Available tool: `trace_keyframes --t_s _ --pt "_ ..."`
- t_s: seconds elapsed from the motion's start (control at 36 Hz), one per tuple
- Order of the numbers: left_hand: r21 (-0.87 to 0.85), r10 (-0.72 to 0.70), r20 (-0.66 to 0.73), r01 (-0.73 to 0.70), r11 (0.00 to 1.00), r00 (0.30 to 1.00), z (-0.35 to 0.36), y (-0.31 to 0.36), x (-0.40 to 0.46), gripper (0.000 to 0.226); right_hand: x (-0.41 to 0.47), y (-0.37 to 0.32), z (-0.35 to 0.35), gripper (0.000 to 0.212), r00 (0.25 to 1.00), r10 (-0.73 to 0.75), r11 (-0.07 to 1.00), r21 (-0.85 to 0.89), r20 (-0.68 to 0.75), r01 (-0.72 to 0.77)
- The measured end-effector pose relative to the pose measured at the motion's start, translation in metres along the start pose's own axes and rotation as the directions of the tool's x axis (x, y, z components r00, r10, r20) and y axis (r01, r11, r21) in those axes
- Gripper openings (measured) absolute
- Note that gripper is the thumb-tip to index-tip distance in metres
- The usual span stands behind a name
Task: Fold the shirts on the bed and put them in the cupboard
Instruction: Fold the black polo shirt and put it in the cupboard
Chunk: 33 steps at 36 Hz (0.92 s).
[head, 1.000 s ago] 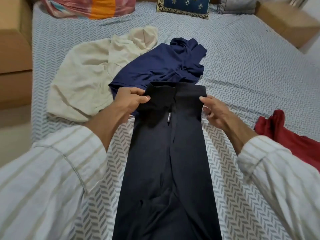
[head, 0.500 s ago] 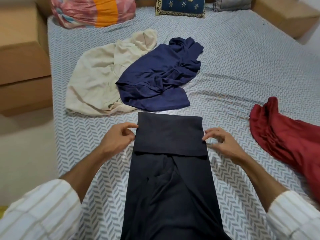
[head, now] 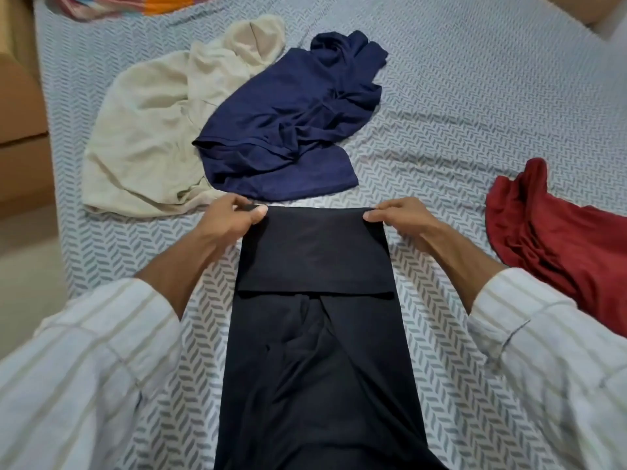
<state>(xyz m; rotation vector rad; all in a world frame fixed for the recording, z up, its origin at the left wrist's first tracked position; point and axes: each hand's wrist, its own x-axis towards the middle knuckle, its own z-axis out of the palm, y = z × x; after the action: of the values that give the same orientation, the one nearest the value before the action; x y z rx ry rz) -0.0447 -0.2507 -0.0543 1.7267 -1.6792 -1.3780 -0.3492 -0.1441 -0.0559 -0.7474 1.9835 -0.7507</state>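
A black shirt lies lengthwise on the bed as a long narrow strip, its far end folded back over itself into a flat flap. My left hand pinches the left corner of that fold's far edge. My right hand pinches the right corner. Just beyond the fold lies a crumpled navy shirt, with a crumpled cream shirt to its left. A dark red shirt is bunched at the right.
The bed has a grey-and-white chevron sheet. A brown wooden piece of furniture stands along its left side, with pale floor below. A pink and orange bundle lies at the head of the bed.
The black shirt's far end has been folded back toward me over the strip. My hands let go after that fold and now pinch the corners of the new far edge.
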Motion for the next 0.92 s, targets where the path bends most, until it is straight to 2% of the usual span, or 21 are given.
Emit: trace_keyframes --t_s 0.14,0.28,0.36,0.42,0.47,0.53,0.58,0.69,0.75,0.83,0.92 --pt "0.025 -0.105 0.078 0.103 0.994 0.991 0.000 0.006 0.012 0.026 0.006 0.001 0.004 0.025 1.000 0.018 0.997 -0.074 0.012 -0.017" --pt "-0.020 -0.091 0.063 0.092 0.996 0.994 -0.009 0.016 -0.020 0.011 -0.017 -0.003 -0.001 0.018 0.997 -0.035 0.994 0.105 0.062 0.029" --pt "-0.019 0.014 0.021 -0.013 1.000 1.000 -0.014 0.013 -0.046 0.025 -0.031 0.001 -0.006 0.022 0.995 -0.087 0.971 0.225 0.039 0.076" --pt "0.013 0.095 -0.017 -0.095 0.995 0.995 -0.023 0.014 -0.069 0.027 -0.046 0.000 -0.009 0.029 0.992 -0.121 0.952 0.287 0.021 0.110" --pt "0.031 0.146 -0.008 -0.146 0.989 0.989 -0.034 0.015 -0.092 0.022 -0.069 0.000 -0.014 0.032 0.978 -0.208 0.946 0.256 0.013 0.198" --pt "0.099 0.211 0.030 -0.213 0.972 0.977 -0.043 0.019 -0.116 0.030 -0.099 0.000 -0.020 0.030 0.957 -0.289 0.938 0.198 0.002 0.283" --pt "0.241 0.311 0.048 -0.313 0.919 0.949 -0.052 0.023 -0.133 0.033 -0.130 0.002 -0.028 0.027 0.930 -0.367 0.922 0.124 -0.018 0.366" --pt "0.425 0.451 0.104 -0.449 0.786 0.887 -0.068 0.022 -0.187 0.020 -0.207 0.016 -0.035 0.020 0.854 -0.519 0.851 -0.115 -0.041 0.512" --pt "0.498 0.548 0.144 -0.539 0.680 0.824 -0.072 0.011 -0.216 0.019 -0.244 0.033 -0.036 0.024 0.807 -0.590 0.794 -0.198 -0.022 0.575" --pt "0.482 0.684 0.221 -0.688 0.543 0.695 -0.075 -0.013 -0.253 0.022 -0.285 0.068 -0.030 0.030 0.725 -0.689 0.695 -0.276 0.006 0.664" --pt "0.441 0.701 0.288 -0.740 0.508 0.653 -0.073 -0.040 -0.281 0.026 -0.313 0.102 -0.017 0.026 0.653 -0.754 0.616 -0.276 0.064 0.738"
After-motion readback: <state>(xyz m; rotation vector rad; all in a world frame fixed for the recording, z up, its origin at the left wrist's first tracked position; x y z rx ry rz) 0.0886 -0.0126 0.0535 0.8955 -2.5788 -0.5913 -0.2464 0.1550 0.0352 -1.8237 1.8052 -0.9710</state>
